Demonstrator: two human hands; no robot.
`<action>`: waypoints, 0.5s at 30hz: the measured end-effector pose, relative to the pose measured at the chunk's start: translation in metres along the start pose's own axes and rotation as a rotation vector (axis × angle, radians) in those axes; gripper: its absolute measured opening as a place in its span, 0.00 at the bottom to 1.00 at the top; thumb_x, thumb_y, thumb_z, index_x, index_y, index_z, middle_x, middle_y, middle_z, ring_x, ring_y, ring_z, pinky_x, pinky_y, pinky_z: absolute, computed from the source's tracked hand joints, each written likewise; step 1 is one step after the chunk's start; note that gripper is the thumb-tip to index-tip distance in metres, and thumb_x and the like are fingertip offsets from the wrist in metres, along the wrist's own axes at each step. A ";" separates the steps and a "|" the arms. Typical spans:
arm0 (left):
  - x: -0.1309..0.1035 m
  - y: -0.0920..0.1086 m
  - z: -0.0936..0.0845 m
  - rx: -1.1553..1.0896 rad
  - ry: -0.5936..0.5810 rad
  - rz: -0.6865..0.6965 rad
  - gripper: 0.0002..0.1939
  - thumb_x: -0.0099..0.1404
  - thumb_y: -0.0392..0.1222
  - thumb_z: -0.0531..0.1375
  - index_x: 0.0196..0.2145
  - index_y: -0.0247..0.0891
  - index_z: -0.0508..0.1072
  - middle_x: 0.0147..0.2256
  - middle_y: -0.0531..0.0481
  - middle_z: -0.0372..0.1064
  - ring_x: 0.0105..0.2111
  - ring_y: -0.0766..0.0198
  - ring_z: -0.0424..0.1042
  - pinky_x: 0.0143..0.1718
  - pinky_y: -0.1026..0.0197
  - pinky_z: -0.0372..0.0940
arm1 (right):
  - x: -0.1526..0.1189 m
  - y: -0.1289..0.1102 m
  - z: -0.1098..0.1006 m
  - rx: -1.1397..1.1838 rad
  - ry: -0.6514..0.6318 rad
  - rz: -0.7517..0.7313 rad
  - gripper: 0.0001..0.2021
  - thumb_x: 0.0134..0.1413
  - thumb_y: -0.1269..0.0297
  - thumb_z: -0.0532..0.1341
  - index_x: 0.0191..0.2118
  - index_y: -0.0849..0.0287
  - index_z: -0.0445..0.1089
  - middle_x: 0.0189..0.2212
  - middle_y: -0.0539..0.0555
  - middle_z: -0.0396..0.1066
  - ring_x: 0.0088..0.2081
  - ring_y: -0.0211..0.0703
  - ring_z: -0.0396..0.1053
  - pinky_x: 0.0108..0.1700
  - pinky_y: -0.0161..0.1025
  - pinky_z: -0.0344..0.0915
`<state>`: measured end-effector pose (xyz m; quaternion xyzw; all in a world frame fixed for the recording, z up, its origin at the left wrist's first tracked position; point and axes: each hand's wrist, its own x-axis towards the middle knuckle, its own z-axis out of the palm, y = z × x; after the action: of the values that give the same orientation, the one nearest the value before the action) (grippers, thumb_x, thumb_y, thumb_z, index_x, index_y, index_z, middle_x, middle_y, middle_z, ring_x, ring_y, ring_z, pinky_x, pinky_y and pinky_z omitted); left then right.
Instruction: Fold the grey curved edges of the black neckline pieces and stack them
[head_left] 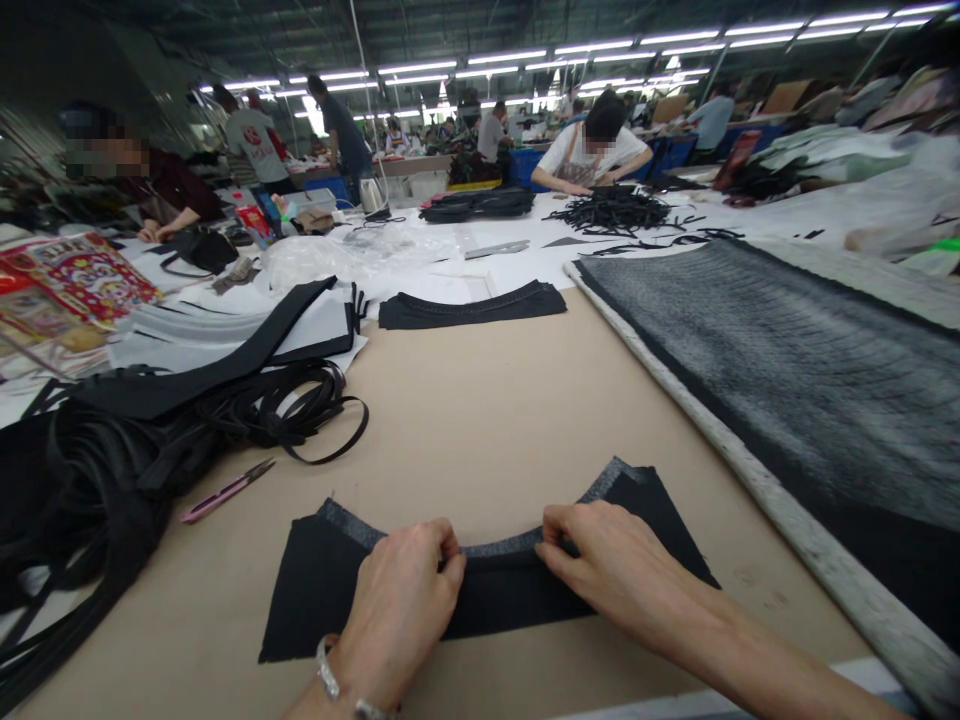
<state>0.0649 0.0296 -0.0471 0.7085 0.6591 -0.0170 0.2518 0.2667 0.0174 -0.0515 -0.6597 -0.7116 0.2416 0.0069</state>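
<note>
A black fabric panel (495, 605) with a curved upper edge lies flat on the tan table board in front of me. Along that curve runs a grey, speckled strip (499, 548). My left hand (409, 600), with a bracelet at the wrist, pinches the curved edge left of its middle. To the right, my right hand (600, 550) pinches the same edge between thumb and fingers. Both hands are closed on the fabric, with a short stretch of edge showing between them. The panel's corners stick out beyond each hand.
Pink-handled thread snips (229, 492) lie at the left, beside a heap of black strips (112, 470). Farther back sits a stack of curved black pieces (472, 305). A padded board with dark fabric (795, 360) borders the right side. Across the table a person (592, 150) handles black strips.
</note>
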 end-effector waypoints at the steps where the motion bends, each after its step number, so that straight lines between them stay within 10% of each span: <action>1: 0.000 0.000 0.000 0.001 -0.001 0.000 0.07 0.59 0.40 0.55 0.26 0.45 0.73 0.28 0.53 0.74 0.33 0.59 0.71 0.30 0.62 0.52 | 0.000 0.000 0.000 0.001 0.003 -0.003 0.09 0.53 0.64 0.55 0.26 0.55 0.70 0.21 0.50 0.71 0.26 0.40 0.68 0.27 0.37 0.43; 15: 0.000 0.000 0.000 -0.007 -0.006 0.003 0.07 0.59 0.40 0.55 0.26 0.45 0.73 0.28 0.52 0.74 0.33 0.59 0.71 0.30 0.62 0.52 | 0.001 0.000 0.001 -0.008 0.006 -0.007 0.10 0.53 0.63 0.55 0.26 0.55 0.70 0.21 0.50 0.71 0.27 0.41 0.68 0.27 0.36 0.44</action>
<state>0.0647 0.0293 -0.0470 0.7084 0.6574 -0.0164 0.2564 0.2662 0.0177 -0.0523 -0.6579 -0.7149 0.2367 0.0070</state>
